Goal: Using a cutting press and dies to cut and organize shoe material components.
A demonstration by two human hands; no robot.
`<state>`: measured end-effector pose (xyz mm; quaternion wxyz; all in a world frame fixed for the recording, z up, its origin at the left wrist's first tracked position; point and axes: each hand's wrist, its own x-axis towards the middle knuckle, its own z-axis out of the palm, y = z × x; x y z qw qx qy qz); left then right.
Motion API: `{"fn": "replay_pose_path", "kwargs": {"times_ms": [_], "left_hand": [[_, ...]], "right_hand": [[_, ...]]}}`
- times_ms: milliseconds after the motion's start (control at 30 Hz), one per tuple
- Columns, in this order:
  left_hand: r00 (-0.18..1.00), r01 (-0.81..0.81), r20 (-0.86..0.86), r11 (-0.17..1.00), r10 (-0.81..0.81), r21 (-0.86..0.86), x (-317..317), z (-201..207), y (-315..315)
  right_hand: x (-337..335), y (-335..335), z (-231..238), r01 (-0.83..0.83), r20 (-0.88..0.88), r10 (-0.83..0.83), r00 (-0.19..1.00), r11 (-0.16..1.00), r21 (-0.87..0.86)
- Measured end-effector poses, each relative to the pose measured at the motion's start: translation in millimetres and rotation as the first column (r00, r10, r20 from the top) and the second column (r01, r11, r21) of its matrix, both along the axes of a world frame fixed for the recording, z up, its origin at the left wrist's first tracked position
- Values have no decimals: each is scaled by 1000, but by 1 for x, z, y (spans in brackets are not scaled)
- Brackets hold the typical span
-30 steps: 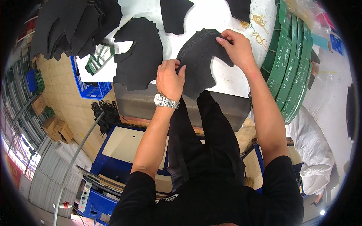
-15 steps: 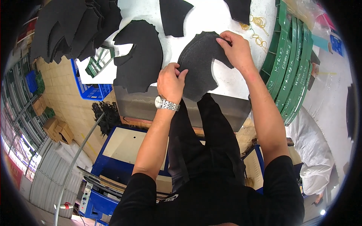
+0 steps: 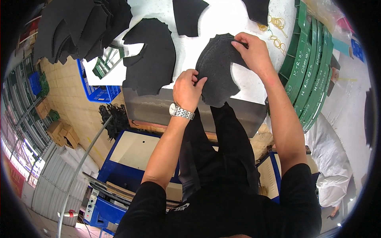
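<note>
A stack of curved black cut panels, seemingly foam or felt, lies at the near edge of the white table. My left hand, with a metal watch on its wrist, has thumb and fingers closed on the panels' left edge. At their upper right corner my right hand pinches the rim between thumb and fingers. Just left of my left hand rests another stack of black panels of similar curved shape. How many layers each hand grips is hidden.
Several larger black panels overlap at the far left; two dark pieces lie at the back. Yellow rubber bands sit to the right, beside stacked green plastic crates. A blue basket stands low at left.
Both hands and the panel stack have shifted slightly right. The stack's upper edges look less fanned out under my right fingers. Both hands keep their hold.
</note>
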<state>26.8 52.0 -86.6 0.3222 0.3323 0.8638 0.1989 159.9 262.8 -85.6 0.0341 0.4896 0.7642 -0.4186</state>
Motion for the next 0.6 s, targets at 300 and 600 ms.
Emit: {"fn": "replay_pose_path", "kwargs": {"times_ms": [300, 600], "left_hand": [[999, -35, -12, 992, 37, 123, 5, 1, 10], [999, -31, -17, 993, 33, 110, 8, -3, 17]], "right_hand": [[3, 5, 3, -30, -1, 30, 1000, 999, -40], [5, 7, -7, -24, -57, 25, 998, 999, 21]]}}
